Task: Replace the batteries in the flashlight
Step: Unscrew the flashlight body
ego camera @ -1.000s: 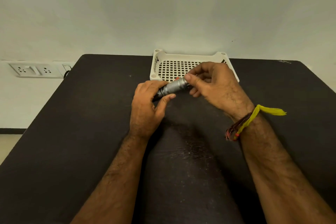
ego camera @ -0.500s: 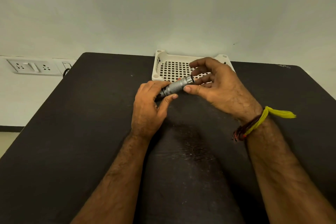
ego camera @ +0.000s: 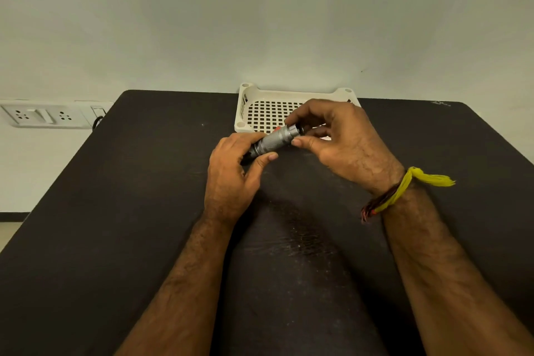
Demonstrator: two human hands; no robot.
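change: right hand (ego camera: 344, 144) fingers re-closing around tail end since earlier frame
flashlight (ego camera: 276, 140): hovering above table (ego camera: 144, 196), before basket (ego camera: 260, 101)
left hand (ego camera: 231, 179): clenching head end
step: likely unscrewing tail cap
next: needing steady twist

Flashlight (ego camera: 276, 140) between left hand (ego camera: 231, 179) and right hand (ego camera: 344, 141), perhaps uncapped.

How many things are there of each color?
Silver: 1, the flashlight
White: 1, the basket
Black: 1, the table
Yellow: 1, the wrist thread
Total: 4
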